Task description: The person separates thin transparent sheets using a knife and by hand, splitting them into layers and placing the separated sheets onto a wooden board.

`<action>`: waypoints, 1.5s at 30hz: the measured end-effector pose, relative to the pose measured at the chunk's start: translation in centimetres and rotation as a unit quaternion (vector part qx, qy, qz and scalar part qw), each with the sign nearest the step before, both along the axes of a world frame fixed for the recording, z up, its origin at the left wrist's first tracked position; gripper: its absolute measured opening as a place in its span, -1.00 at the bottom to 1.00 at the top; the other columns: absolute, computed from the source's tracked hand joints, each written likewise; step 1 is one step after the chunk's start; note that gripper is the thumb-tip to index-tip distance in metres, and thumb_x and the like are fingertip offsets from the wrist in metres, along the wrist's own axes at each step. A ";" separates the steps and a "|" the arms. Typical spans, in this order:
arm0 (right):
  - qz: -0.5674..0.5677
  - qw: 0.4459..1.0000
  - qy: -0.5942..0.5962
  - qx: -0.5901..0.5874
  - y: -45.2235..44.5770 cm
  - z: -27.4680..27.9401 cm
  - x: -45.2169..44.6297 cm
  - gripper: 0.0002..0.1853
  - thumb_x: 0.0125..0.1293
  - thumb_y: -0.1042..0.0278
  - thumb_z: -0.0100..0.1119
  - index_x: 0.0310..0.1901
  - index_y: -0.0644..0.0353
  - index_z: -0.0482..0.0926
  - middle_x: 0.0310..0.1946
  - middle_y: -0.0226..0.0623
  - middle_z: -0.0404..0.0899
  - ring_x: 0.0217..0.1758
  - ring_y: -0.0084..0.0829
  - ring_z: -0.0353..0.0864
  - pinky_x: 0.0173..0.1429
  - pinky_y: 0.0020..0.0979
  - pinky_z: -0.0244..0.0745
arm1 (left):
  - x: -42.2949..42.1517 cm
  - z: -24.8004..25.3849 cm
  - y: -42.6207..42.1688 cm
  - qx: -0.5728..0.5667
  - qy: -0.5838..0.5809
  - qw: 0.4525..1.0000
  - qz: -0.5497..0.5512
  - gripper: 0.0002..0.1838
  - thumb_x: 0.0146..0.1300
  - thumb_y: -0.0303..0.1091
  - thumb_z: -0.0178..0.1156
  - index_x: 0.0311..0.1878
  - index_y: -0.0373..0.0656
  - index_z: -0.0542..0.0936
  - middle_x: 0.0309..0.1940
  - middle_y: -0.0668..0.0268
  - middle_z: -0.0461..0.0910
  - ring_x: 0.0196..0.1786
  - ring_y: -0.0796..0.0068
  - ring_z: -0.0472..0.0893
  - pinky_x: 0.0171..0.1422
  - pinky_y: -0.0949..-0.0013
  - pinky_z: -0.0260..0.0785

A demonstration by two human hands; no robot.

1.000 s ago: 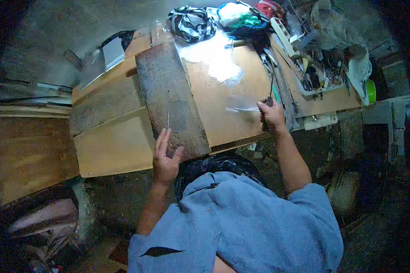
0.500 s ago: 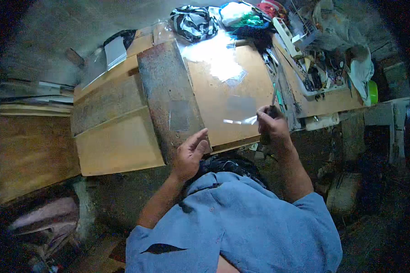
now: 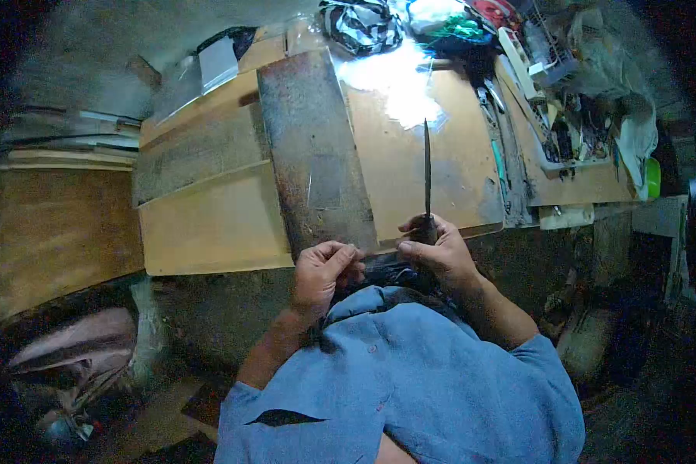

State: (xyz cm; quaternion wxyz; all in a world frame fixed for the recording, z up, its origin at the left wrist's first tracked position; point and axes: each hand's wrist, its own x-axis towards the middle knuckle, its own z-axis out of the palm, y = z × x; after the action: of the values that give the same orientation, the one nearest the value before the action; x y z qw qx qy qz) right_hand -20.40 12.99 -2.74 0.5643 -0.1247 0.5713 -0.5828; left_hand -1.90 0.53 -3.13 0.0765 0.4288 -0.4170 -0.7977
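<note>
Light brown wood makes up the big table top (image 3: 209,224) in front of you. Across it lies a long, dark board (image 3: 309,108), rough and stained, with one short end near your body. A small see-through sheet (image 3: 325,182) lies flat on the near half of that board. To the right of the board, a very bright patch of light (image 3: 402,85) shines on the table top.

Your right hand (image 3: 439,251) is curled around the handle of a long, thin, dark tool (image 3: 428,170), and its point is up, away from you. Your left hand (image 3: 325,274) is by the near end of the board, with the thumb and fingertips pressed together. You cannot tell if something thin is between them. Your two hands are near each other, but not touching.

At the far side of the table sit a black and white bag (image 3: 361,27), a white and green bag (image 3: 448,23) and a red bundle (image 3: 499,11). To the right are a long white bar (image 3: 518,66), a white tray (image 3: 588,164) full of small things, and a bright green thing (image 3: 652,178). To the left, thin strips of wood (image 3: 69,158) lie above a big brown panel (image 3: 62,240). Low on the left is a pinkish cloth (image 3: 77,340). The room is dark and blurry at the edges.
</note>
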 end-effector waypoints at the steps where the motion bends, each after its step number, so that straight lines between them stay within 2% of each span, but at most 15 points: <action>1: 0.003 1.000 -0.003 0.001 0.0 0.2 0.3 -0.74 0.08 0.46 0.33 -0.21 0.27 0.50 -0.42 -0.41 0.55 -0.30 -0.57 0.55 -0.18 -0.51 0.48 | 0.4 0.0 0.0 0.001 -0.003 1.000 0.003 -0.81 0.29 -0.31 0.14 -0.35 -0.24 0.58 -0.48 0.26 0.62 -0.50 0.52 0.58 -0.35 0.48 0.47; 3: -0.010 0.998 -0.064 0.001 -0.2 0.7 0.8 -0.74 0.07 0.49 0.33 -0.21 0.27 0.50 -0.38 -0.38 0.56 -0.31 -0.56 0.55 -0.19 -0.50 0.48 | 0.9 -0.1 -0.1 -0.005 -0.008 1.000 0.006 -0.79 0.30 -0.28 0.13 -0.34 -0.24 0.58 -0.46 0.25 0.62 -0.48 0.50 0.59 -0.37 0.44 0.48; 6: 0.011 0.999 -0.032 0.012 -0.1 0.2 1.3 -0.74 0.07 0.51 0.32 -0.20 0.27 0.50 -0.37 -0.37 0.56 -0.31 -0.56 0.55 -0.19 -0.49 0.48 | 1.7 0.1 -0.3 0.001 -0.012 1.000 0.010 -0.76 0.32 -0.25 0.10 -0.32 -0.25 0.57 -0.42 0.24 0.62 -0.43 0.50 0.60 -0.36 0.41 0.51; 9: 0.020 0.997 -0.072 0.000 -0.3 0.0 1.5 -0.73 0.07 0.50 0.32 -0.19 0.27 0.49 -0.37 -0.38 0.56 -0.31 -0.56 0.54 -0.18 -0.49 0.47 | 2.4 0.4 -0.5 0.015 -0.010 1.000 0.020 -0.73 0.33 -0.22 0.08 -0.29 -0.26 0.57 -0.38 0.23 0.61 -0.39 0.49 0.61 -0.33 0.38 0.52; 13: 0.025 0.998 -0.050 0.019 -0.5 0.0 1.8 -0.74 0.08 0.50 0.32 -0.19 0.27 0.49 -0.38 -0.39 0.56 -0.32 -0.57 0.54 -0.18 -0.48 0.47 | 2.9 0.5 -0.4 0.009 -0.006 0.999 0.051 -0.71 0.33 -0.18 0.08 -0.26 -0.26 0.57 -0.38 0.23 0.61 -0.39 0.48 0.61 -0.31 0.36 0.53; 15: 0.019 0.998 -0.057 0.017 -0.6 0.0 1.9 -0.74 0.08 0.50 0.32 -0.20 0.27 0.49 -0.38 -0.39 0.56 -0.33 -0.57 0.54 -0.19 -0.48 0.47 | 2.9 0.8 -0.5 0.008 -0.001 0.999 0.042 -0.74 0.34 -0.22 0.06 -0.26 -0.24 0.57 -0.44 0.30 0.62 -0.42 0.57 0.58 -0.32 0.54 0.41; 18: 0.021 0.998 -0.064 0.018 -0.9 0.6 1.8 -0.74 0.07 0.49 0.34 -0.21 0.26 0.49 -0.39 -0.41 0.55 -0.34 -0.58 0.53 -0.22 -0.49 0.46 | 3.0 1.0 -0.9 -0.025 -0.031 0.999 0.001 -0.83 0.29 -0.33 0.13 -0.24 -0.25 0.57 -0.42 0.31 0.61 -0.37 0.59 0.58 -0.26 0.54 0.43; 21: 0.045 0.998 -0.036 0.019 -0.9 0.4 1.7 -0.75 0.06 0.50 0.34 -0.23 0.25 0.50 -0.41 -0.43 0.55 -0.35 -0.61 0.51 -0.24 -0.51 0.44 | 2.9 1.5 -0.7 -0.019 0.008 0.999 0.029 -0.90 0.23 -0.46 0.18 -0.21 -0.24 0.56 -0.41 0.31 0.62 -0.36 0.61 0.58 -0.22 0.55 0.44; 28: 0.026 0.999 0.028 -0.013 -1.1 0.3 2.0 -0.80 0.06 0.52 0.33 -0.29 0.23 0.50 -0.42 -0.44 0.55 -0.36 -0.63 0.50 -0.26 -0.52 0.43 | 2.8 1.6 -0.8 -0.082 0.048 0.995 0.037 -0.90 0.20 -0.54 0.18 -0.21 -0.25 0.55 -0.40 0.32 0.62 -0.36 0.61 0.57 -0.19 0.55 0.44; 31: 0.027 0.999 0.004 -0.018 -1.3 1.0 1.9 -0.81 0.06 0.51 0.33 -0.30 0.23 0.51 -0.42 -0.44 0.55 -0.36 -0.62 0.50 -0.25 -0.52 0.44 | 2.8 1.9 -1.0 -0.104 0.047 0.993 0.034 -0.91 0.21 -0.52 0.17 -0.22 -0.25 0.56 -0.41 0.31 0.63 -0.38 0.61 0.58 -0.23 0.55 0.43; 33: 0.033 0.999 0.025 -0.030 -1.5 1.1 2.0 -0.79 0.08 0.51 0.30 -0.27 0.22 0.47 -0.47 -0.41 0.52 -0.46 -0.60 0.50 -0.39 -0.53 0.39 | 2.8 1.9 -1.0 -0.074 0.040 0.995 0.051 -0.91 0.26 -0.42 0.14 -0.25 -0.23 0.56 -0.43 0.30 0.63 -0.39 0.60 0.58 -0.29 0.56 0.41; 37: 0.027 0.999 -0.027 -0.012 -1.9 2.3 1.9 -0.75 0.07 0.49 0.31 -0.24 0.22 0.45 -0.49 -0.41 0.50 -0.47 -0.59 0.49 -0.42 -0.53 0.38 | 3.4 1.1 -1.4 0.005 0.056 0.996 0.068 -0.84 0.31 -0.31 0.10 -0.28 -0.20 0.56 -0.44 0.29 0.63 -0.42 0.58 0.60 -0.34 0.57 0.39; 39: -0.010 0.997 -0.076 0.002 -1.9 2.4 2.1 -0.72 0.08 0.47 0.31 -0.20 0.21 0.43 -0.51 -0.42 0.48 -0.50 -0.58 0.49 -0.44 -0.53 0.38 | 3.4 1.7 -1.5 0.032 0.047 0.995 0.082 -0.81 0.32 -0.31 0.09 -0.26 -0.26 0.54 -0.41 0.24 0.61 -0.37 0.45 0.63 -0.28 0.32 0.57; 43: 0.001 0.997 -0.082 -0.004 -1.7 1.7 1.8 -0.72 0.09 0.48 0.29 -0.18 0.20 0.42 -0.51 -0.40 0.49 -0.50 -0.55 0.50 -0.44 -0.52 0.40 | 3.5 2.0 -1.6 0.035 0.053 0.995 0.076 -0.78 0.33 -0.27 0.06 -0.25 -0.25 0.54 -0.42 0.25 0.60 -0.38 0.47 0.63 -0.28 0.32 0.57; 45: 0.004 0.992 -0.124 0.005 -1.6 1.5 1.7 -0.72 0.08 0.51 0.32 -0.20 0.20 0.45 -0.42 -0.42 0.52 -0.41 -0.56 0.53 -0.33 -0.51 0.46 | 3.2 2.4 -1.4 0.024 0.043 0.996 0.081 -0.77 0.33 -0.21 0.08 -0.26 -0.19 0.56 -0.47 0.29 0.63 -0.45 0.56 0.61 -0.39 0.56 0.36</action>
State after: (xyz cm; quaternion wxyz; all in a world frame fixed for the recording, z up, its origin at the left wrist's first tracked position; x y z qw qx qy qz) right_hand -18.69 11.42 -1.26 0.6338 -0.0510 0.4994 -0.5884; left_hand 1.35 -0.85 -0.74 0.1480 0.4286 -0.3576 -0.8164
